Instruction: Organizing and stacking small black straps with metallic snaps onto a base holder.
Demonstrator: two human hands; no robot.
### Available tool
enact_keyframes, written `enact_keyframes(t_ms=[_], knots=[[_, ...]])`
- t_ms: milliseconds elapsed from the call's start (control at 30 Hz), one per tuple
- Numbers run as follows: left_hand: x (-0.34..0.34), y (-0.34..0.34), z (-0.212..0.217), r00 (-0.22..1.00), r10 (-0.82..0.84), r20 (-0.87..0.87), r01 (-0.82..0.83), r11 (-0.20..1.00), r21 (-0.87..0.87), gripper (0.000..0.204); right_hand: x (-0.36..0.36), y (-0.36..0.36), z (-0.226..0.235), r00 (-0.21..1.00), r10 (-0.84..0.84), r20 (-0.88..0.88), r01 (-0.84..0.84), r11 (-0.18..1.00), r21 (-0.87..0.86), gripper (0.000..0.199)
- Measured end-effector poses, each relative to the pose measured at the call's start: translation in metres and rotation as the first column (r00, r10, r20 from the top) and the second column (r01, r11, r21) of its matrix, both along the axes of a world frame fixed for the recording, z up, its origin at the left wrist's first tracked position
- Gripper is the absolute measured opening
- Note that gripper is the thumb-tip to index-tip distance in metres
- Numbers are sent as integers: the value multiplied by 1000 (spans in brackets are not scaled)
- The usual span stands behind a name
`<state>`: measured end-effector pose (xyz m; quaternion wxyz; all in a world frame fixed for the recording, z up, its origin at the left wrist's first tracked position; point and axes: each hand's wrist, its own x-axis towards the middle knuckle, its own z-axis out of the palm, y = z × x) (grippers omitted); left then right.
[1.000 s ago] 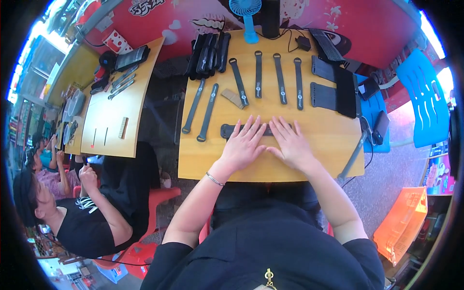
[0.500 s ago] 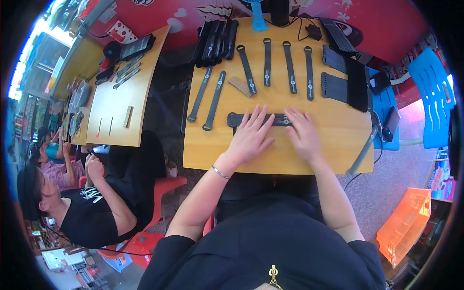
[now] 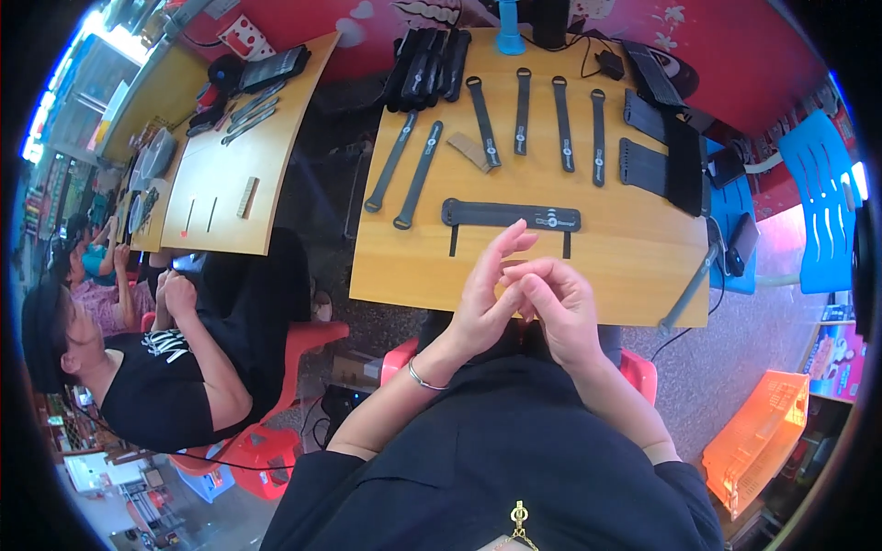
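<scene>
A black strap point(image 3: 501, 215) with a looped end at its left and a white print near its right end lies flat across the table's near half. Two short dark strips point(image 3: 567, 244) show on the wood at its near edge. Between the strap and my body, my left hand point(image 3: 489, 296) and my right hand point(image 3: 562, 308) meet in the air above the table's front edge. The left one has its fingers stretched out. My right fingers are curled in with the thumb against them, touching the left hand; whatever is between them, if anything, is hidden.
Several loose black straps point(image 3: 563, 129) are spread over the table point(image 3: 404, 275), with a strap bundle point(image 3: 427, 69) at the far left. A cardboard piece point(image 3: 470, 151) lies among them. Strap stacks point(image 3: 643, 163) sit right, near a blue chair point(image 3: 824, 207). A co-worker point(image 3: 175, 376) sits at left.
Both hands have lifted off the strap, drawn back toward my body and come together. The strap now shows in full. The co-worker's hands have also come together.
</scene>
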<state>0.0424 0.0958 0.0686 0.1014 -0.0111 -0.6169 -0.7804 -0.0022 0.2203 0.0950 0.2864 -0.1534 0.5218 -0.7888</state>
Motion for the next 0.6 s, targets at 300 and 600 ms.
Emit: enact_keyframes(t_ms=[300, 600], knots=[[17, -1, -4, 987, 161, -9, -161, 979, -123, 43, 11, -7, 0, 991, 113, 72, -111, 993, -39, 25], [28, -5, 2, 998, 34, 57, -57, 872, 486, 24, 17, -16, 8, 983, 73, 167, -65, 996, -53, 25]])
